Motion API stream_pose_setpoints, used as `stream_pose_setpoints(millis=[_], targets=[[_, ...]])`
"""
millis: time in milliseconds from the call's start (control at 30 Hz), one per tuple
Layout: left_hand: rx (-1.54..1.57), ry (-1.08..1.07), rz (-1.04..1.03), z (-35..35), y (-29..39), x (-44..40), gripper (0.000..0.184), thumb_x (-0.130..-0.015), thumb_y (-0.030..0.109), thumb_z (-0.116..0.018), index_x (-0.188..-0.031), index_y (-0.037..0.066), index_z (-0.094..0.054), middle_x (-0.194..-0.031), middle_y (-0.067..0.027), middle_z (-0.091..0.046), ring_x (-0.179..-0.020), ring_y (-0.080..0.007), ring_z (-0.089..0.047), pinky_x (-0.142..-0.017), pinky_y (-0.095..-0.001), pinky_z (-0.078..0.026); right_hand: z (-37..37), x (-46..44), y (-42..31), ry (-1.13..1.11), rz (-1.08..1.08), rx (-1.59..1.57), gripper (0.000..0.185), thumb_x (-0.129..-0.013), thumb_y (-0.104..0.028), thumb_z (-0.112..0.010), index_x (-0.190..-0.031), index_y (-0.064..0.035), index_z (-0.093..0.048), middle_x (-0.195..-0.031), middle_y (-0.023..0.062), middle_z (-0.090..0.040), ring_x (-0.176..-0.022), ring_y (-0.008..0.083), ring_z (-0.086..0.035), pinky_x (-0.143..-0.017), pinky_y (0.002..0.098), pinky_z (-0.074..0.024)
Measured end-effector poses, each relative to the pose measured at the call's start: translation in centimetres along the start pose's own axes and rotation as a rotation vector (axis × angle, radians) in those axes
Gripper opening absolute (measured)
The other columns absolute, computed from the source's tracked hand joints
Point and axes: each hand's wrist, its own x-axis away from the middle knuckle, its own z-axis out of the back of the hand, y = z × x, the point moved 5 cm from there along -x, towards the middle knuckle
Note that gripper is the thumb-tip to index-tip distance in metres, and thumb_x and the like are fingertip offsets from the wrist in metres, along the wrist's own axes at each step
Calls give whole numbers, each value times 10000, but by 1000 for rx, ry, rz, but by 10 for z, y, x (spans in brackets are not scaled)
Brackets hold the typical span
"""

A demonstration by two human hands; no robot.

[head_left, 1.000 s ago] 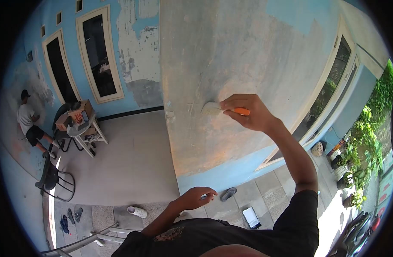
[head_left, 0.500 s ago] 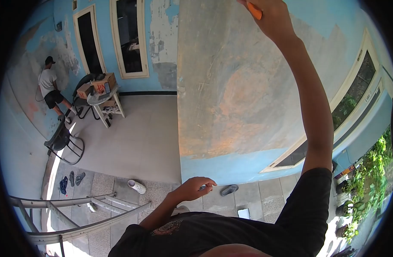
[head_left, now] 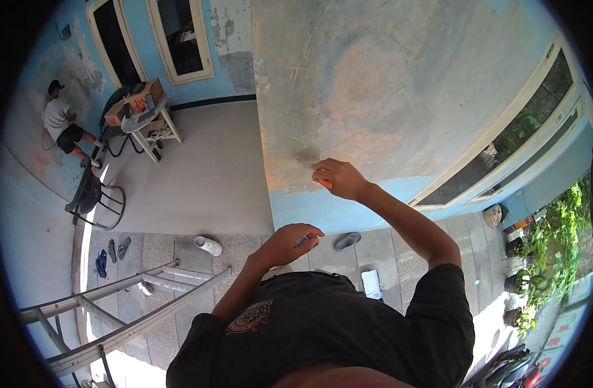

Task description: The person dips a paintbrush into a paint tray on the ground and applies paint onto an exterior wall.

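Observation:
My right hand grips an orange-handled brush low on the grey and orange patched wall. Its working end is mostly hidden by the fingers, beside a darker patch near the wall's left corner. My left hand hangs in front of my body above the tiles, loosely bent, with a gap between thumb and fingers and nothing visible held in it.
A metal ladder stands at lower left. Beyond are a black chair, a table with boxes, and a person at the far wall. A slipper, a white shoe and a phone-like object lie below.
My right hand went up the wall with the brush, then came down to near the wall's lower part. The view shifted, bringing the ladder further in. My left hand keeps a similar pose.

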Motion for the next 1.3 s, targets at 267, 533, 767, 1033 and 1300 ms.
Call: stream_pose_setpoints(millis=[267,533,767,1033,1300], targets=[[-59,-14,-35,0,9,-1,242,-965,82,-611,-1183,36,-705,-999,-101,-750,-944,-240,-706,-861,-360,-541,263,-76,-41,586,272,323,138,-888,-72,-784,-1020,-76,-741,-1108,72,-758,-966,271,-746,-842,340,-633],[-36,18,14,1,1,11,226,-967,96,-618,-1161,37,-717,-1022,-107,-761,-965,-251,-719,-892,-368,-537,114,-32,5,623,182,515,275,-769,-20,-794,-1030,-94,-747,-1351,82,-661,-1261,301,-618,-933,382,-632],[-21,52,16,3,-2,24,219,-986,114,-616,-1179,60,-707,-1026,-96,-737,-970,-248,-704,-872,-378,-543,-78,49,12,405,21,201,300,-757,-4,-776,-1049,-49,-721,-1349,147,-638,-1245,342,-606,-919,392,-609],[25,82,47,1,7,30,209,-969,97,-632,-1144,27,-723,-992,-109,-758,-941,-239,-716,-889,-360,-533,-171,93,25,59,-157,-46,225,-802,0,-744,-1012,-73,-714,-1264,105,-651,-1209,303,-607,-902,391,-594],[6,62,59,-9,4,35,207,-974,111,-634,-1145,33,-722,-1003,-114,-753,-939,-233,-715,-880,-365,-535,93,14,34,199,-74,13,107,-921,-48,-725,-1025,-28,-717,-1146,79,-717,-1050,286,-694,-895,374,-595]])
